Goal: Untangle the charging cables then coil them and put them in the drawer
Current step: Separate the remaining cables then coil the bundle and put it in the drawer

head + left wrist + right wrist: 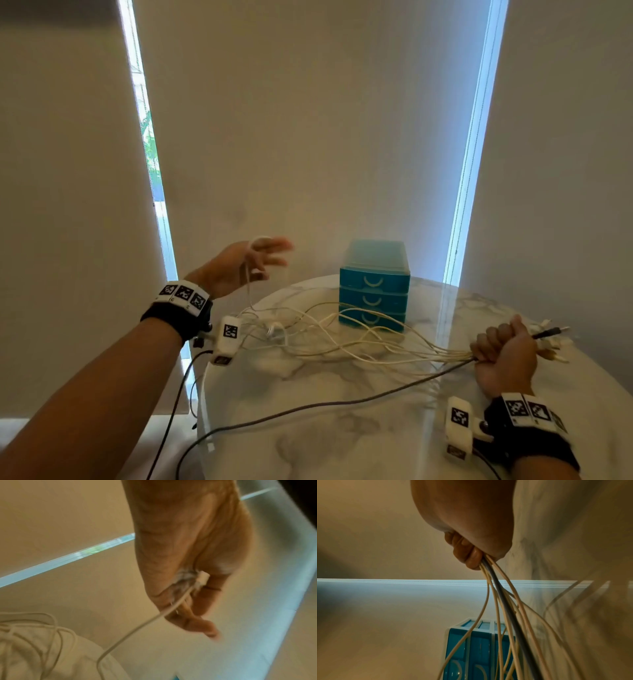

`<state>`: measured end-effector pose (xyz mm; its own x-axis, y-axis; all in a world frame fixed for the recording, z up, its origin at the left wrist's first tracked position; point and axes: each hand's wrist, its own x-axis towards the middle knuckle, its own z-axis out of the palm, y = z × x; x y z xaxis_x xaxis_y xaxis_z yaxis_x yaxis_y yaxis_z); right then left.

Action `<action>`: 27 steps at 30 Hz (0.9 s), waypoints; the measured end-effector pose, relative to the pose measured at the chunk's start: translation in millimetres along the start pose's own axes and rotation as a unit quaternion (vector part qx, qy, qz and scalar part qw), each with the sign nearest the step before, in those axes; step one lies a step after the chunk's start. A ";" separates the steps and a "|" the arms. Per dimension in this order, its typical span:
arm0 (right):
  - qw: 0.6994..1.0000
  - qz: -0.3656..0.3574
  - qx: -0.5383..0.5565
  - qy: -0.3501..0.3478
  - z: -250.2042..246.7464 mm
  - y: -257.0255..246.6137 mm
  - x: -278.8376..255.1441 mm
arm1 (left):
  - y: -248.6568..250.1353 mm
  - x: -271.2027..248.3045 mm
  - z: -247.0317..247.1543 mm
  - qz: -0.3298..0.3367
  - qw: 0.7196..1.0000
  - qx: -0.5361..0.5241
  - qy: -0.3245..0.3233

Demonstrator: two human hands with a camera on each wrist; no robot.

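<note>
at a round marble counter (342, 428) before drawn blinds, a person worked at the untangling step, with no cable yet coiled and nothing yet stowed. the right hand (503, 353) was a closed fist on the counter, fingers wrapped round a bundle of cables (455, 356) near their plug ends, which poked out past the knuckles. the left hand (239, 265) was raised above the counter's far left edge, its fingers mostly extended, with one white cable (247, 287) looped over them and its small white connector (203, 578) lying against the fingers in the left wrist view; how firmly it was pinched could not be told. that strand ran down into the loose tangle (308, 325) spread between the two hands, in front of the teal drawer unit (374, 291), which stood at the back of the counter.

by count: one drawer unit with three drawers, all shut; one dark grey cable (308, 407) trailing off the near edge; several white cables, perhaps five or six at the fist, though the exact number could not be told where they crossed.

the next move appeared to call for drawing the lifted strand clear of the knot while the fist anchored the rest, gently, since a hard pull could tighten the crossings.
</note>
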<state>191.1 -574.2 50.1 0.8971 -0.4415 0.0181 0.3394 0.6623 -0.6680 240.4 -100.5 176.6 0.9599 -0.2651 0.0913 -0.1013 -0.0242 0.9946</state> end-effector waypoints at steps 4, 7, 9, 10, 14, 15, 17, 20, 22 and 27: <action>1.000 0.005 0.007 0.003 -5.3 2.0 2.0 | -46.9 10.9 -50.6 -0.113 0.932 0.112 0.326; 1.000 -0.003 -0.004 -0.004 -1.0 3.7 3.8 | -97.6 5.9 -93.8 -0.223 0.910 0.166 0.309; 1.000 -0.010 -0.006 0.002 -2.1 0.1 4.5 | -117.0 -3.4 -115.6 -0.183 0.879 0.218 0.382; 1.000 -0.013 -0.003 0.006 -4.7 -3.1 5.1 | -122.2 -8.5 -127.1 -0.158 0.865 0.224 0.420; 1.000 -0.012 0.006 0.019 -14.4 -6.4 10.2 | -107.4 -47.1 -131.3 -0.199 0.856 0.267 0.396; 1.000 -0.012 0.002 0.021 -14.5 -4.8 10.3 | -105.5 -55.4 -128.5 -0.225 0.861 0.264 0.373; 1.000 -0.014 -0.003 0.016 -12.0 -1.3 9.3 | -114.1 -66.2 -119.7 -0.296 0.861 0.261 0.321; 1.000 -0.012 -0.009 -0.008 -2.8 0.0 3.9 | -136.4 -70.9 -111.0 -0.403 0.797 0.384 0.237; 1.000 -0.012 -0.011 -0.023 2.9 0.0 -0.2 | -134.8 -64.4 -109.4 -0.399 0.710 0.541 0.211; 0.998 -0.007 -0.013 -0.058 17.1 0.1 -8.1 | -69.6 -32.6 -45.1 -0.145 0.646 0.709 0.243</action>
<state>188.7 -560.2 62.7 0.9191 -0.3776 0.1124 0.3465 0.6391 -0.6867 228.0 -46.7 106.7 0.9258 0.2752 0.2593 0.2953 -0.9545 -0.0414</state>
